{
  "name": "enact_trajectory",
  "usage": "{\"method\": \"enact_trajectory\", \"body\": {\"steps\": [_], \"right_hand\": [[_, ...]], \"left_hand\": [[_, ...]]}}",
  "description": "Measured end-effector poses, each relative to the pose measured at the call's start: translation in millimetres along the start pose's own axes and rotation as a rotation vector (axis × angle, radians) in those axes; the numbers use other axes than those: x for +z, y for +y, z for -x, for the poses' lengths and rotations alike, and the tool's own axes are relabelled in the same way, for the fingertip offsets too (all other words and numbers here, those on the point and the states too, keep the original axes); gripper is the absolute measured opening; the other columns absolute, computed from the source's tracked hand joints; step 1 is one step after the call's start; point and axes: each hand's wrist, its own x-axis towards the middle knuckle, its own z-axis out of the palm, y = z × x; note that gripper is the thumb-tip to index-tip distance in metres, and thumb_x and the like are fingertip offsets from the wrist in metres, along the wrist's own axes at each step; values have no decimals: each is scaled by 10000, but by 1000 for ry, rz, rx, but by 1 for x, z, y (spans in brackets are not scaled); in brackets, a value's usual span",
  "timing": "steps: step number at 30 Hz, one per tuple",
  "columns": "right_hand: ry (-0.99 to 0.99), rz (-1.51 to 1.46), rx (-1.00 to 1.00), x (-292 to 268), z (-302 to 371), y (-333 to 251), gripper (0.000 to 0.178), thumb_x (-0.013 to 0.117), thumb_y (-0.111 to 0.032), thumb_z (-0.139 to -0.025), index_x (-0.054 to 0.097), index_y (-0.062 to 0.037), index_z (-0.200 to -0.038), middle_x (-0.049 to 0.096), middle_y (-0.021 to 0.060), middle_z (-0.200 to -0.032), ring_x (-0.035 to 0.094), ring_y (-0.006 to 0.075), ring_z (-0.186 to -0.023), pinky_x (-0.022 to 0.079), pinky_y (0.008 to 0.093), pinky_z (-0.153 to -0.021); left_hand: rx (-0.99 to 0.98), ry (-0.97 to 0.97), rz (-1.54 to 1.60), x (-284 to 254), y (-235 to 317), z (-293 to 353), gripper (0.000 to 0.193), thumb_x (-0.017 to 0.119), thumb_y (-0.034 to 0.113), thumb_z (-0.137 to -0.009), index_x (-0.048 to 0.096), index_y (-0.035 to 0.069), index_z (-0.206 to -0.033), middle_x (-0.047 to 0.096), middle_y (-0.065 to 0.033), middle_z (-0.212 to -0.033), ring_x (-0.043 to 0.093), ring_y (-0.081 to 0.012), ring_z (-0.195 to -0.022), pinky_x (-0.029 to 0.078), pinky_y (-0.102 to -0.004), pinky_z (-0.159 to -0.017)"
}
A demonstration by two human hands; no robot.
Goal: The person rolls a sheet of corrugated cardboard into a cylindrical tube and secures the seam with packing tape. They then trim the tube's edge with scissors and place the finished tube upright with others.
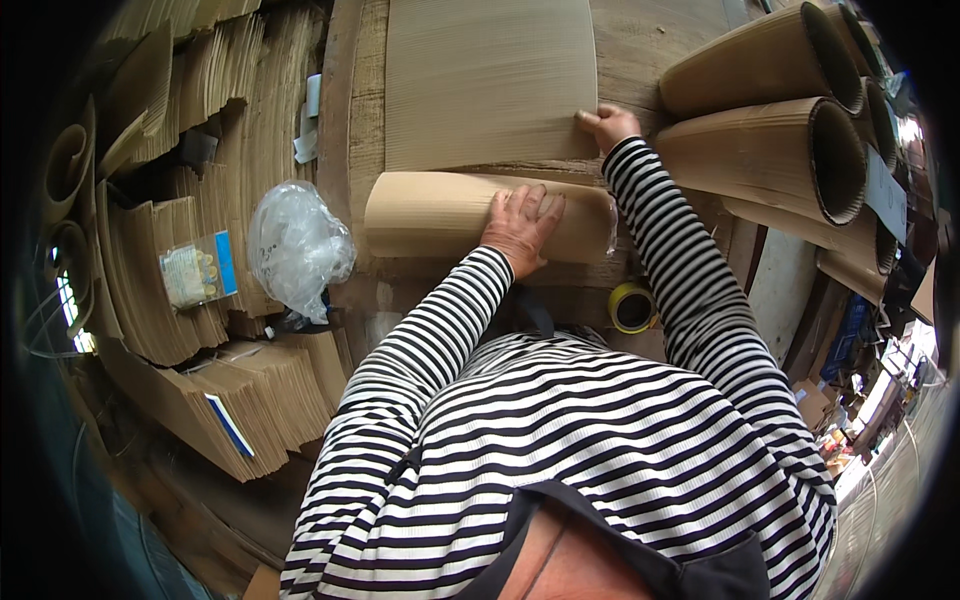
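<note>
A tan cardboard roll (430, 215) lies crosswise on the wooden bench in front of me. My left hand (522, 228) rests on top of it, palm down, fingers spread over its curve. Just beyond the roll is a flat corrugated cardboard sheet (490, 80), its ribs running across. At the sheet's near right corner my right hand (608, 127) is closed, with the thumb on top and the edge between thumb and fingers. Most of the fingers are hidden under the hand. Clear plastic shows at the roll's right end.
Several cardboard tubes (760, 155) are stacked at the right. Upright stacks of cardboard sheets (150, 270) fill the left side, with a crumpled clear plastic bag (298, 240) beside them. A yellow tape roll (632, 307) sits near the bench's front edge. Wooden bench boards (640, 45) show at the far right.
</note>
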Motion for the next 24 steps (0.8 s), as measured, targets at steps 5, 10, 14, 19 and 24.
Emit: {"method": "enact_trajectory", "body": {"steps": [5,10,14,19,24], "right_hand": [[190,68,-105,1,7,-41,421,794,-361,-871,762,-3,-1091,768,187,-1011,734,271,-920,557,379,-867],[369,27,-356,-21,23,-100,326,768,-306,-929,761,-10,-1066,765,58,-898,676,127,-779,551,300,-739],[367,-92,-243,-56,-5,-79,368,751,-353,-947,758,-10,-1080,764,79,-901,683,150,-791,557,308,-755],[247,414,-143,-35,-13,-19,416,742,-337,-930,723,-20,-1199,755,174,-1127,724,274,-1042,552,368,-938],[-428,690,-323,-30,126,-3,1026,926,-253,-690,372,-35,-1526,539,267,-1400,535,396,-1301,463,478,-1094]], "left_hand": [[8,25,25,-4,1,-2,1136,924,445,-625,335,191,-1563,375,-170,-1504,345,-361,-1425,252,-592,-1168],[-9,37,1,0,4,8,1143,911,473,-639,314,192,-1573,373,-166,-1503,351,-364,-1419,271,-585,-1155],[-15,-13,-2,-4,1,0,1122,897,495,-657,319,195,-1571,363,-162,-1519,335,-352,-1436,253,-576,-1174],[-40,-70,-23,-7,3,-4,1112,887,518,-673,321,198,-1576,347,-155,-1548,305,-348,-1460,223,-582,-1196],[-25,-44,-15,-7,1,-2,1147,898,526,-649,306,198,-1575,343,-155,-1542,311,-353,-1450,263,-604,-1172]]}}
